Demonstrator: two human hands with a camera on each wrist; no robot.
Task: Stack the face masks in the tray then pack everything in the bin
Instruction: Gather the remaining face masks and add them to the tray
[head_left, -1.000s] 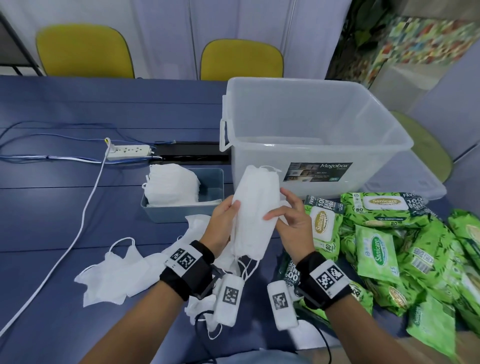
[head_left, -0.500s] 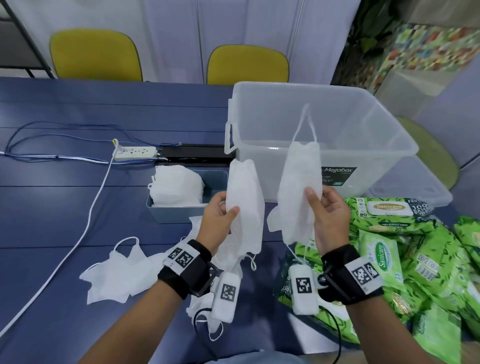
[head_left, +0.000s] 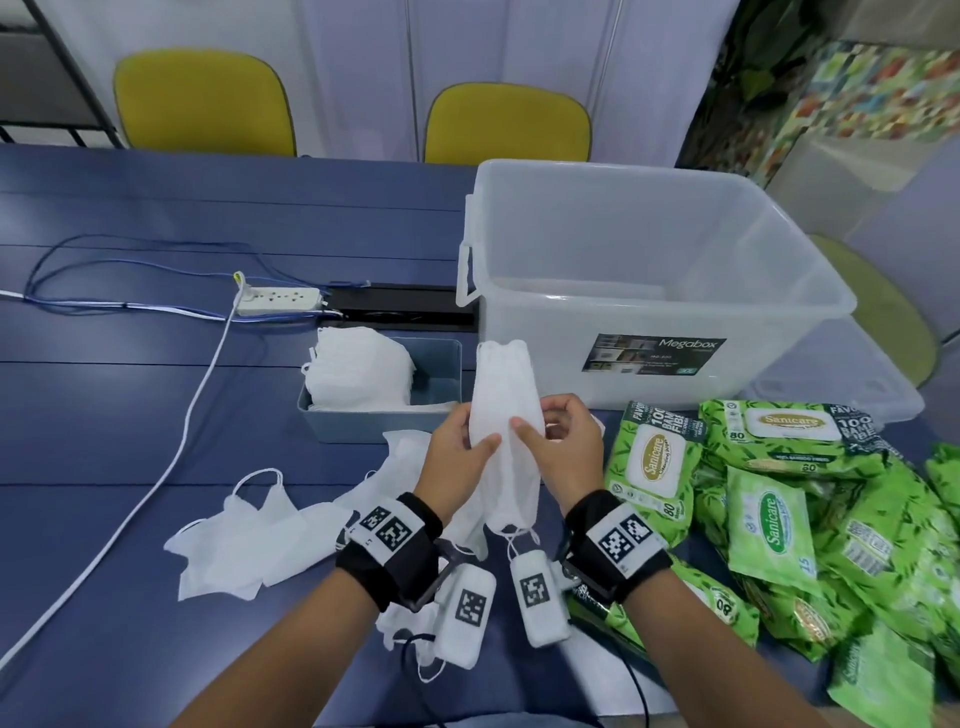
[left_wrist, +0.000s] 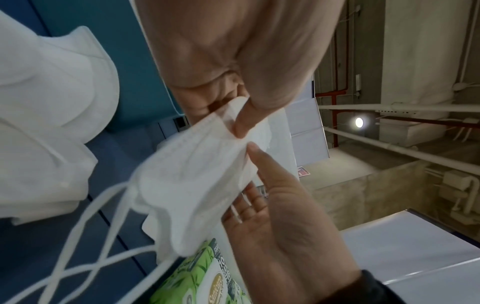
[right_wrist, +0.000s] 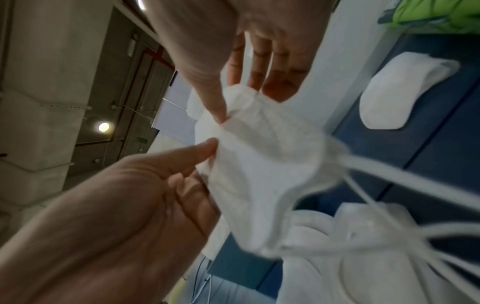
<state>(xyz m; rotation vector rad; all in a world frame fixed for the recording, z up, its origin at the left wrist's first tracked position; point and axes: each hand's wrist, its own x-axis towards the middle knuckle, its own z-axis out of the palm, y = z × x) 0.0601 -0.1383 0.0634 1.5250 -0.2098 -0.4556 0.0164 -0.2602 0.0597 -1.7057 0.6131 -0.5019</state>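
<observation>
Both hands hold white face masks (head_left: 503, 395) upright together over the table's front. My left hand (head_left: 480, 439) pinches their left edge with the thumb in front. My right hand (head_left: 535, 426) pinches the right edge. The ear loops hang below. In the left wrist view my left thumb (left_wrist: 242, 121) presses the masks (left_wrist: 192, 174). In the right wrist view my right thumb (right_wrist: 217, 111) pinches the masks (right_wrist: 259, 156). The blue-grey tray (head_left: 384, 418) just behind holds a stack of masks (head_left: 358, 376). The clear bin (head_left: 649, 291) stands empty at the right.
Several loose masks (head_left: 249, 540) lie on the blue table left of my left wrist. Green wet-wipe packs (head_left: 779, 467) are heaped at the right. The bin's lid (head_left: 862, 384) lies behind them. A power strip (head_left: 278, 301) and cables run across the left.
Half a second ago each hand held one mask apart from the other. Now the hands have come together and the masks lie one against the other.
</observation>
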